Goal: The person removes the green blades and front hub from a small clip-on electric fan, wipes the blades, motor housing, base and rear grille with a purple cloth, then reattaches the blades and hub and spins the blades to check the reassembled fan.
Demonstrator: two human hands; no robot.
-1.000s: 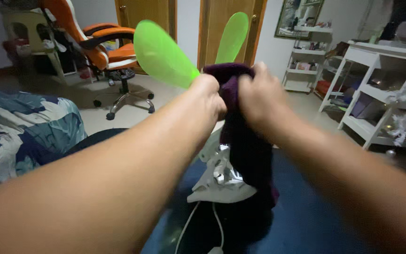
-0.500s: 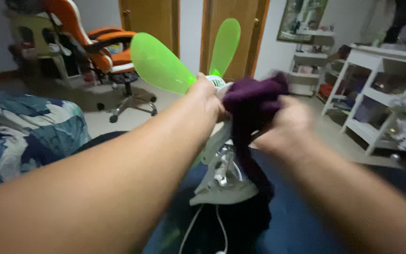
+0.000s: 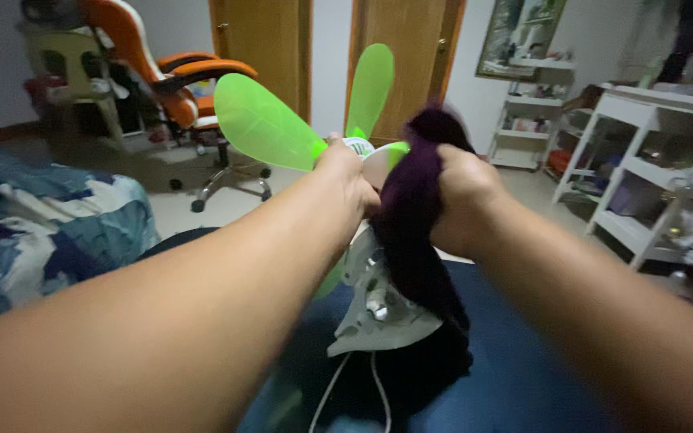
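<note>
Green translucent blades of a small white fan (image 3: 362, 152) are steadied at the hub by the left hand (image 3: 346, 172), fingers closed on it. A dark purple cloth (image 3: 411, 232) is bunched in the clenched right hand (image 3: 463, 196), pressed against the fan's front.

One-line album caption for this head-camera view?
Left hand steadies a green-bladed fan; right hand presses a purple cloth against it.
</note>
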